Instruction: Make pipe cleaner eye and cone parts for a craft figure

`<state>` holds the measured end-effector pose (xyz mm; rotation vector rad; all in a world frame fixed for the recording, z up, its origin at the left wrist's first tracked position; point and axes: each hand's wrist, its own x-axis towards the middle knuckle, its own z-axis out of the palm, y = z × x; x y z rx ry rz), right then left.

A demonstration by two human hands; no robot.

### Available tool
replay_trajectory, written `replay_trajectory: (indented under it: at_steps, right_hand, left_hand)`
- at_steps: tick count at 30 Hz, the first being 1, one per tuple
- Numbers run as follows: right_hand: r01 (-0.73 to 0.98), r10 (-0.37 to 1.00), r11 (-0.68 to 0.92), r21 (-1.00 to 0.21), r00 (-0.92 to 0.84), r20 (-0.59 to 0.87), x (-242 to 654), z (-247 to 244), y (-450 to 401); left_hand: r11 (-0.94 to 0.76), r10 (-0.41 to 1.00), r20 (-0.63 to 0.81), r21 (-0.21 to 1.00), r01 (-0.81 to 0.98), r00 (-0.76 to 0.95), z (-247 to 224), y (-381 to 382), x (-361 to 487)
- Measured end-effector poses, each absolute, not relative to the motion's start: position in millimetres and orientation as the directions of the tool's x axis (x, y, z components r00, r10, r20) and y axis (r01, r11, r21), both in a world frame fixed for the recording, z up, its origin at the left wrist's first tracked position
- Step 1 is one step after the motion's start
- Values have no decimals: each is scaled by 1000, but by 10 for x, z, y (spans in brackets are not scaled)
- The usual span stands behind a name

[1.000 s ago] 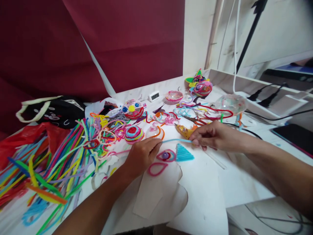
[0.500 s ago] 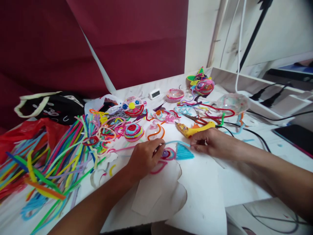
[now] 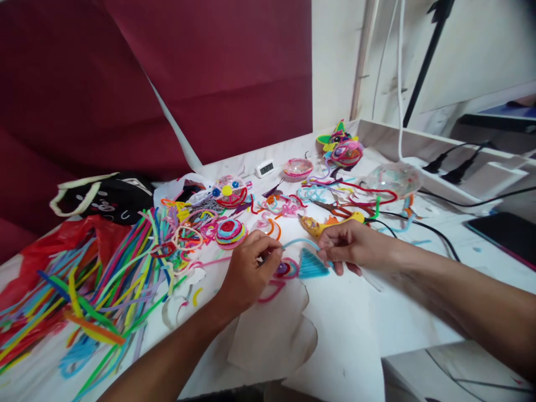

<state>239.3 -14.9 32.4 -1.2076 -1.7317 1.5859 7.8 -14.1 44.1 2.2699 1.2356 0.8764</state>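
Note:
A light blue pipe cleaner [image 3: 301, 242] arches between my two hands. My left hand [image 3: 253, 267] pinches one end, fingers curled. Thumb and fingertips of my right hand [image 3: 349, 245] close on the other end. Below the strand lies a flat blue triangle [image 3: 313, 264] made of rows of pipe cleaner. Beside it, partly behind my left hand, is a pink and purple coil [image 3: 288, 268]. A pink loop [image 3: 272, 291] lies nearer me, on white paper [image 3: 272, 340] with a scalloped edge. Just behind my right hand rests a yellow glue gun [image 3: 330, 224].
Loose pipe cleaners [image 3: 113, 279] in many colours spread over the left side. Behind my hands are a striped coiled disc [image 3: 231, 233], scissors [image 3: 335, 209], clear domes [image 3: 393, 178] and a small white timer [image 3: 264, 168]. Black cables [image 3: 439, 237] run on the right near a phone [image 3: 502, 237].
My right hand has turned and drawn slightly inward, with its fingers now pinching lower on the blue strand. The whole view has shifted slightly.

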Motion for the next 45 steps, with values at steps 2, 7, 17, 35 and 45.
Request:
replay_trajectory:
  at_steps: [2, 7, 17, 35, 45]
  right_hand:
    - [207, 853, -91, -974, -489, -184, 2394, 359, -157]
    - [146, 848, -146, -978, -490, -200, 2408, 390, -177]
    - [107, 834, -206, -973, -500, -232, 2403, 296, -144]
    - [372, 889, -150, -916, -354, -290, 2336, 195, -172]
    - [488, 918, -66, -871, -312, -245, 2306, 124, -186]
  left_hand:
    - [-453, 882, 255, 693, 561, 397, 466, -142, 115]
    - [-160, 902, -36, 899, 409, 431, 525, -149, 225]
    - [-10, 911, -123, 947, 321, 393, 439, -152, 310]
    - [-490, 851, 212, 651, 579, 481, 176, -202, 237]
    - [-547, 819, 202, 554, 627, 536, 127, -159, 255]
